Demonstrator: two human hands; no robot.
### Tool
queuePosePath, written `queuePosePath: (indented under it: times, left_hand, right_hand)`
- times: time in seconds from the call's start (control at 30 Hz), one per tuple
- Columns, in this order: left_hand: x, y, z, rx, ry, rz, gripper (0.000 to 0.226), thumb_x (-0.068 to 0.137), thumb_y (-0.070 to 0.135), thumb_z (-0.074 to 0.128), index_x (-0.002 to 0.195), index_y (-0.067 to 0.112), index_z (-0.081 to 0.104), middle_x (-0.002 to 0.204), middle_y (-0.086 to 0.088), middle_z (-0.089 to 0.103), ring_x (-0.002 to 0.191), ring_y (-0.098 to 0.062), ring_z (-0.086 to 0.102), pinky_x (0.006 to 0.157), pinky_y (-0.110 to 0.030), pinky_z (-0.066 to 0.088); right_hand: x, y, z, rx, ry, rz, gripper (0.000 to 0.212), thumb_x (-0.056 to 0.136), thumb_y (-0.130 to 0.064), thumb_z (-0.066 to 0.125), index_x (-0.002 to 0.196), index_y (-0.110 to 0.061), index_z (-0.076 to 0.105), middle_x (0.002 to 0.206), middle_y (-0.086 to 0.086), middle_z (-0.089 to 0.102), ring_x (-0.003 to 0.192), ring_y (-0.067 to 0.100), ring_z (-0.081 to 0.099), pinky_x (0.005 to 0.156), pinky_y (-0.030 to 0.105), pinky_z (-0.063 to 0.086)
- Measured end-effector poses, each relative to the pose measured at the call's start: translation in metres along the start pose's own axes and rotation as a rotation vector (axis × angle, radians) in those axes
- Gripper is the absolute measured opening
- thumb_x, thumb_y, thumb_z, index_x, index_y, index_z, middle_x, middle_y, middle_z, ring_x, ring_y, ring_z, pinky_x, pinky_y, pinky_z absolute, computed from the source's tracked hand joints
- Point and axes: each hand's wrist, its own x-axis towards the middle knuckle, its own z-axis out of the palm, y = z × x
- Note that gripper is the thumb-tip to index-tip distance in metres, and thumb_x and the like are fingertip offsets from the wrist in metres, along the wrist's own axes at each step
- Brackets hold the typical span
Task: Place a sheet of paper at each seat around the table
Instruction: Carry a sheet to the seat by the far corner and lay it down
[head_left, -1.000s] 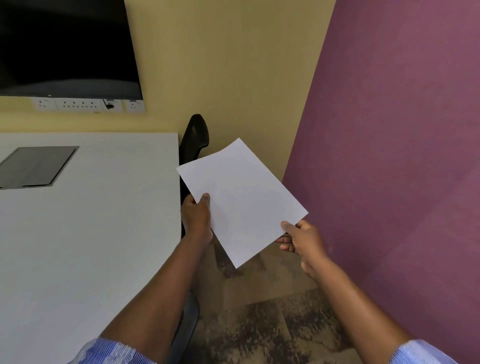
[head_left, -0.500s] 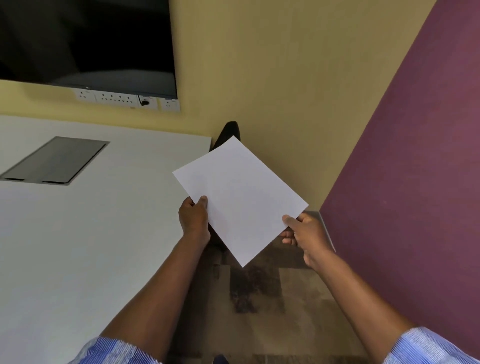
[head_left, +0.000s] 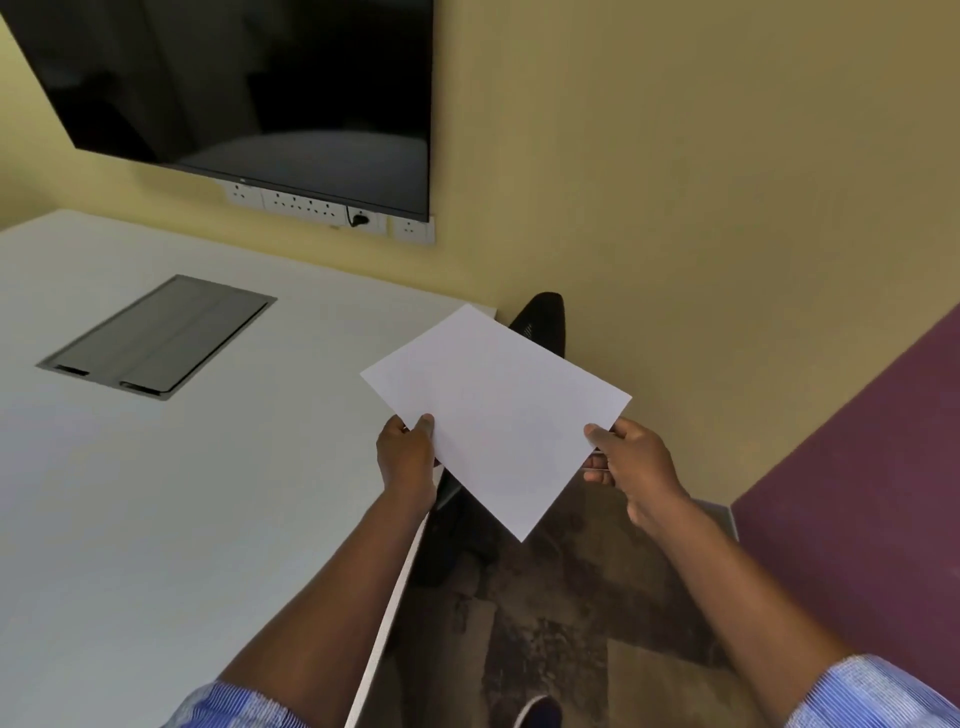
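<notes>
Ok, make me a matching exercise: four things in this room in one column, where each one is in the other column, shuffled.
1 sheet of paper
2 dark screen
3 grey hatch
4 black chair

a set into the table
b held between left hand and right hand
c mounted on the yellow wall
d beside the table's far corner

Pairs: 1-b, 2-c, 3-a, 4-d

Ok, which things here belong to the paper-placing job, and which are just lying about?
Part of the job: sheet of paper, pinched by left hand and right hand; white table; black chair beside it.
Just there: wall-mounted screen; socket strip under it; grey cable hatch in the tabletop.
</notes>
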Motion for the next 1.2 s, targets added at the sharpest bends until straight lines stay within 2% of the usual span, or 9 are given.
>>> queuePosePath:
  times: [0.1,0.27,0.4,0.5,0.6,0.7,0.8,0.97,1.2]
  left_hand:
    - [0.035,0.008,0.018,-0.016,0.045,0.014,0.01,0.09,0.015,0.062,0.083,0.021,0.065,0.093,-0.001,0.07,0.087,-0.025,0.067,0.075,-0.041,0.062]
    - [0.089,0.021,0.041,-0.078,0.153,0.01,0.008,0.091,0.013,0.062,0.084,0.016,0.063,0.091,0.002,0.069,0.084,-0.023,0.067,0.06,-0.031,0.059]
    - [0.131,0.029,0.042,-0.046,0.249,-0.039,0.008,0.093,0.016,0.062,0.089,0.009,0.063,0.09,-0.005,0.068,0.074,-0.025,0.066,0.061,-0.033,0.059]
    - [0.166,0.032,0.034,-0.012,0.312,-0.085,0.012,0.09,0.016,0.062,0.084,0.006,0.059,0.076,-0.008,0.066,0.064,-0.025,0.062,0.056,-0.034,0.05]
    - [0.203,0.028,0.025,0.017,0.385,-0.132,0.022,0.089,0.012,0.062,0.072,0.009,0.047,0.064,-0.01,0.056,0.059,-0.025,0.053,0.051,-0.032,0.039]
    - [0.239,0.021,0.016,0.073,0.435,-0.174,0.028,0.088,0.011,0.062,0.067,0.009,0.043,0.058,-0.011,0.052,0.052,-0.024,0.045,0.048,-0.03,0.034]
    - [0.272,0.009,0.007,0.142,0.458,-0.211,0.026,0.089,0.011,0.061,0.07,0.007,0.044,0.057,-0.015,0.055,0.047,-0.024,0.044,0.049,-0.031,0.037]
    - [0.319,-0.012,-0.005,0.238,0.487,-0.267,0.026,0.092,0.014,0.061,0.072,0.008,0.046,0.066,-0.018,0.062,0.048,-0.027,0.053,0.051,-0.03,0.047]
    - [0.352,-0.045,-0.012,0.357,0.485,-0.366,0.022,0.093,0.016,0.062,0.077,0.008,0.049,0.069,-0.017,0.065,0.045,-0.023,0.056,0.046,-0.025,0.042]
  right_hand:
    - [0.054,-0.017,0.018,-0.046,-0.061,-0.034,0.009,0.098,-0.023,0.066,0.093,-0.021,0.074,0.086,0.001,0.079,0.069,0.016,0.07,0.064,0.031,0.064]
    - [0.14,-0.055,0.057,-0.132,-0.164,-0.112,0.008,0.098,-0.02,0.065,0.094,-0.021,0.072,0.084,0.006,0.075,0.068,0.018,0.069,0.052,0.021,0.057]
    - [0.196,-0.077,0.099,-0.15,-0.224,-0.123,0.013,0.098,-0.019,0.065,0.087,-0.025,0.069,0.086,0.002,0.073,0.068,0.018,0.068,0.049,0.021,0.056]
    - [0.237,-0.081,0.138,-0.158,-0.274,-0.086,0.008,0.098,-0.019,0.066,0.1,-0.013,0.072,0.086,0.005,0.073,0.066,0.016,0.067,0.049,0.022,0.056]
    - [0.276,-0.072,0.179,-0.2,-0.306,-0.032,0.023,0.098,-0.018,0.066,0.108,0.002,0.068,0.096,0.017,0.075,0.072,0.021,0.069,0.049,0.025,0.056]
    - [0.308,-0.054,0.218,-0.244,-0.329,0.024,0.038,0.097,-0.018,0.067,0.115,0.014,0.059,0.108,0.03,0.071,0.076,0.029,0.068,0.061,0.036,0.064]
    - [0.333,-0.03,0.25,-0.296,-0.353,0.14,0.033,0.097,-0.017,0.068,0.111,0.012,0.062,0.103,0.028,0.072,0.077,0.03,0.066,0.077,0.047,0.065]
    - [0.362,0.009,0.288,-0.386,-0.337,0.284,0.013,0.095,-0.01,0.067,0.084,-0.004,0.065,0.086,0.017,0.067,0.067,0.023,0.064,0.057,0.033,0.056]
    - [0.383,0.047,0.309,-0.487,-0.344,0.398,0.007,0.096,-0.008,0.066,0.092,-0.002,0.064,0.081,0.015,0.065,0.068,0.022,0.065,0.055,0.032,0.056]
